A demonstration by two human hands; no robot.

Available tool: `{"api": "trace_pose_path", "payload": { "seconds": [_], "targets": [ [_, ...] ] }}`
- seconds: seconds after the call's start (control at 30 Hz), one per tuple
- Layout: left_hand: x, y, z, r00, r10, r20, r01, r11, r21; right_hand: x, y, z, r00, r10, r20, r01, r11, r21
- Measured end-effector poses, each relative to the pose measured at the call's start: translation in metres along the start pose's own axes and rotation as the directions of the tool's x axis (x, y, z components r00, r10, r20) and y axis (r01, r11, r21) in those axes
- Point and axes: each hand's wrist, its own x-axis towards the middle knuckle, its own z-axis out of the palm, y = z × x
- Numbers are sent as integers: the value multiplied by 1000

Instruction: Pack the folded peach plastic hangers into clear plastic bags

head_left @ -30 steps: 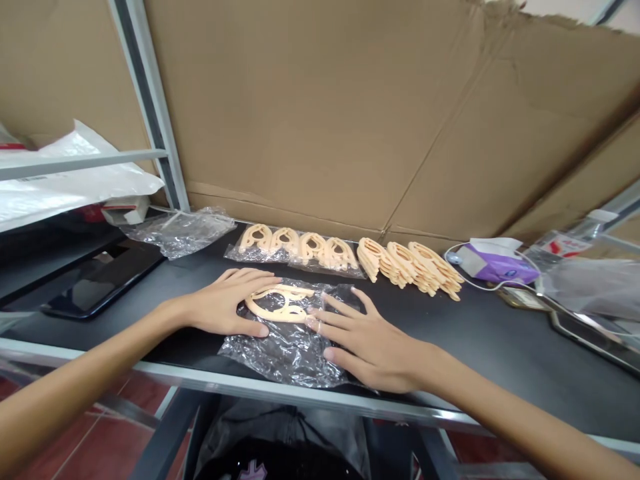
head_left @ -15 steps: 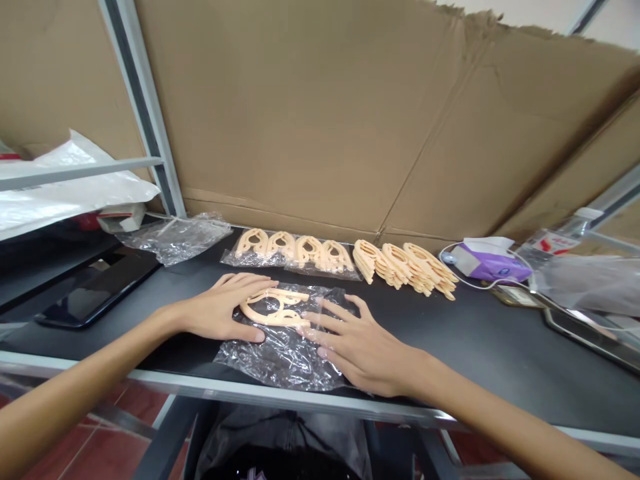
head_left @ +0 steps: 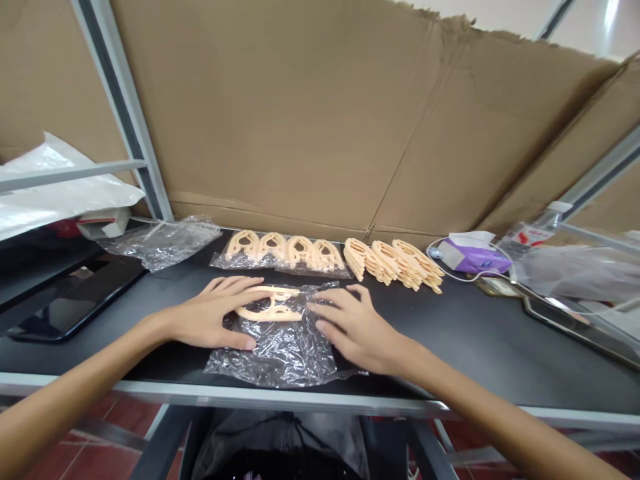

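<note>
A peach plastic folding hanger [head_left: 269, 310] lies flat on a transparent plastic bag [head_left: 280, 357] on the black bench top [head_left: 465, 333]. I cannot tell whether it is inside the bag. My left hand [head_left: 210, 313] rests open over the hanger's left end, its fingers spread. To the right, my right hand [head_left: 353, 325] has curved fingers on the bag, just past the hanger's right end. Neither hand lifts anything. Behind them stand several bagged peach hangers [head_left: 283, 252] in a row, with loose stacked hangers [head_left: 395, 265] to their right.
A crumpled plastic bag [head_left: 163, 245] and a dark tablet [head_left: 65, 300] lie on the left. On the right are a purple tissue box [head_left: 473, 257], a white cable and a metal tray [head_left: 575, 327]. Cardboard [head_left: 300, 120] lines the back, and metal shelf posts stand beside it.
My right hand has pulled back from the hanger, and its fingers have drawn together and curled on the bag. The view has shifted slightly, so the bench sits lower and further left.
</note>
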Motion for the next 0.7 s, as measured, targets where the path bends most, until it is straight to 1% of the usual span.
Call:
{"api": "trace_pose_path", "payload": {
  "seconds": [0.03,0.07,0.1,0.17,0.23,0.3,0.33,0.4,0.5,0.57,0.63,0.7],
  "targets": [
    [0,-1,1,1000,1,-1,-1,1000,5,0,10,-3,996,47,-80,-46,999,19],
    [0,-2,2,1000,6,-6,-6,1000,9,1,22,-7,981,105,-163,-102,994,28],
    [0,-2,2,1000,15,-14,-15,1000,14,2,34,-11,956,166,-243,-167,986,14],
    [0,-4,4,999,34,-34,-33,999,20,6,60,-20,893,283,-350,-329,941,-77],
    [0,-5,4,998,40,-38,-39,999,25,11,82,-26,840,397,-370,-488,851,-196],
    [0,-5,5,999,34,-33,-33,999,31,15,98,-27,800,466,-379,-582,758,-296],
    [0,-5,5,999,33,-34,-32,999,34,18,102,-26,792,480,-377,-600,726,-336],
    [0,-6,5,999,31,-45,-30,999,38,20,107,-22,802,483,-352,-595,704,-388],
    [0,-6,6,998,26,-51,-24,999,42,21,105,-14,835,457,-308,-550,731,-405],
    [0,-7,7,998,30,-55,-28,999,42,20,103,-10,848,432,-308,-527,752,-396],
    [0,-8,7,997,42,-62,-39,999,37,19,101,-8,850,417,-322,-519,765,-381],
    [0,-7,7,997,45,-66,-43,999,32,19,101,-7,835,426,-350,-537,770,-344]
  ]
}}
